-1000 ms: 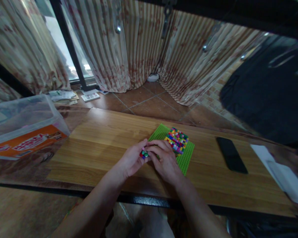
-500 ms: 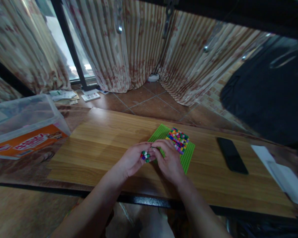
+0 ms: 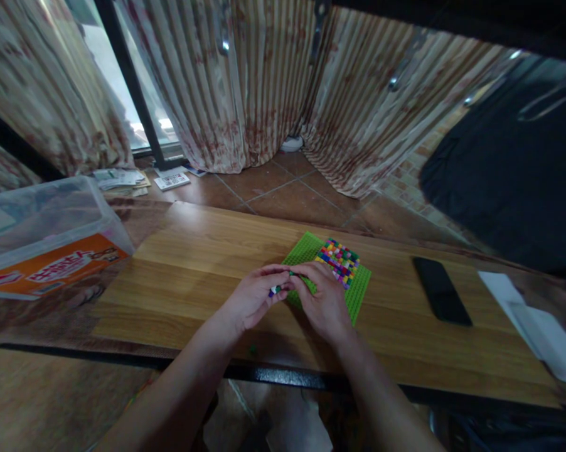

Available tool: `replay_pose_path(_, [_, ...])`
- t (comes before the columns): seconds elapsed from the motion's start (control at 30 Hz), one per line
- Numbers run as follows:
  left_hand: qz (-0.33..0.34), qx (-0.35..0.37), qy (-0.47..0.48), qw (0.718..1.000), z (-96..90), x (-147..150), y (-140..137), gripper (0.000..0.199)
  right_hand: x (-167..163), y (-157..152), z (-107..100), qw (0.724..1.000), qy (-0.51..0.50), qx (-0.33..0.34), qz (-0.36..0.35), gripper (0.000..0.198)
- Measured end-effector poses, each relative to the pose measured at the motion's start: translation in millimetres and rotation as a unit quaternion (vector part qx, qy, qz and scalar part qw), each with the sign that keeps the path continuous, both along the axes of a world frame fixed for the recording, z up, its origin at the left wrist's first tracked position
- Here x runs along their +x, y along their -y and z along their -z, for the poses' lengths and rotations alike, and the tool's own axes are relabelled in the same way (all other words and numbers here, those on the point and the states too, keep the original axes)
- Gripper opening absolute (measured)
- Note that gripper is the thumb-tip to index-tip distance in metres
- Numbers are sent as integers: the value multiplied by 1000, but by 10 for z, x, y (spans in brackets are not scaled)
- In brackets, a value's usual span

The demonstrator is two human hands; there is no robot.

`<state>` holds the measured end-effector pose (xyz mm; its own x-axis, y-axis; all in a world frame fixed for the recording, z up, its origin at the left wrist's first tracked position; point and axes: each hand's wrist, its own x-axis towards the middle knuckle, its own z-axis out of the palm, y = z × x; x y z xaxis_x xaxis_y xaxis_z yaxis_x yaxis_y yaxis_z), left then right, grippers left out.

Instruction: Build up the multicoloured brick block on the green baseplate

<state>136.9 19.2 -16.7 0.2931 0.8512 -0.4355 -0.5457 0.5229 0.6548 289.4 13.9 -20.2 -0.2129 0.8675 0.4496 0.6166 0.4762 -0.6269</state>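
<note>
My left hand (image 3: 252, 298) is cupped, fingers curled around several small toy bricks (image 3: 275, 290) in white, blue and green. My right hand (image 3: 324, 301) meets its fingertips, thumb and forefinger closed at a small green brick (image 3: 291, 274). Both hands hover over the near left edge of a green studded baseplate (image 3: 304, 249). On that plate sits a patch of many-coloured bricks (image 3: 344, 258), partly covered by my right hand. A small dark green piece (image 3: 253, 349), blurred, shows below my left wrist near the table's front edge.
The wooden table (image 3: 184, 276) runs across the view. At left stands a clear plastic tub (image 3: 99, 207) with an orange label. To the right lie a black phone (image 3: 442, 290) and white paper (image 3: 541, 333). Curtains (image 3: 264, 81) hang behind.
My left fingers have closed further over the bricks, so fewer show. A green brick now appears at the fingertips. The dark green piece near the front edge is new in view.
</note>
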Motion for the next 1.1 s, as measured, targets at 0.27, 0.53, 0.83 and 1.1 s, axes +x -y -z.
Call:
replay_pose_path(0.27, [-5, -4, -34, 999, -16, 11, -7, 17, 0, 15, -55, 1000, 0, -9, -14, 12])
replay_pose_path(0.53, [3, 21, -105, 994, -54, -17, -7, 19, 294, -61, -102, 991, -52, 58, 109, 13])
replay_pose_path(0.83, [19, 25, -130, 991, -38, -22, -23, 25, 736, -251, -8, 957, -124, 6, 263, 20])
replay_pose_path(1.1, [20, 29, -130, 991, -31, -25, -24, 25, 594, -295, 12, 967, -97, 22, 233, 14])
